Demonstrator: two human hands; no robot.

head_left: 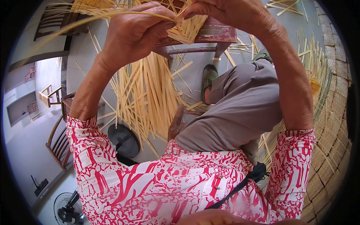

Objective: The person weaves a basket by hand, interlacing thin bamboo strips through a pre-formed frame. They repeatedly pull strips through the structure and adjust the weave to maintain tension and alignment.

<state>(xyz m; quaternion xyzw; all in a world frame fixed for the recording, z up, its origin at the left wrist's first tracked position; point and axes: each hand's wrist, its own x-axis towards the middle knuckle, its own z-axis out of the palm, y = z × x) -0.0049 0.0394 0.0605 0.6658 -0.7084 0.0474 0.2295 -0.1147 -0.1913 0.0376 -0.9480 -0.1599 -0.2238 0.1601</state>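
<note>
My left hand (137,32) is closed in a pinch on a long, thin bamboo strip (101,15), which bows out past the wrist to the far left. Close beside it, my right hand (221,11) also pinches, thumb and fingertips together, where the strip meets the edge of a woven bamboo basket (192,30). The pale basket has an open weave and rests on a worn red wooden bench (219,34). Its far part runs out of the picture, and my hands cover some of the rim.
Loose bamboo strips (146,90) lie heaped on the floor below the basket. Nearby are a round black stool (124,141), wooden chairs (60,144) and a standing fan (67,210) at left. More strips (315,60) lean at right beside stacked woven pieces (337,97).
</note>
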